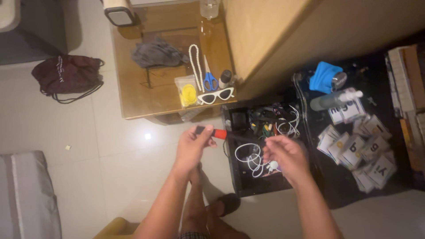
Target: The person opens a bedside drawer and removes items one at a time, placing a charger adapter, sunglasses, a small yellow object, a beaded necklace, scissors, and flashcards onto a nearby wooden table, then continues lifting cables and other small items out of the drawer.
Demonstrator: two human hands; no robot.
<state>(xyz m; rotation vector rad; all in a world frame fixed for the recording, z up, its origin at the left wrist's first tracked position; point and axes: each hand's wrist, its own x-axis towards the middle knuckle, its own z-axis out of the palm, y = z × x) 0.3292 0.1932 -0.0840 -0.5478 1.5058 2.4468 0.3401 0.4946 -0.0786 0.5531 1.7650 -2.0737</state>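
Note:
My left hand grips a thin tool with a red and black handle, held level above the tiled floor. Its dark shaft runs right toward my right hand, whose fingers pinch near the shaft's end. Both hands hover over an open black box full of cables, with a coiled white cable just under my right hand.
A low wooden table carries a grey cloth, white sunglasses, blue scissors, a pearl string and a yellow item in a bag. Right of the box lie several cards, a blue cloth and a bottle. A dark drawstring bag lies at left.

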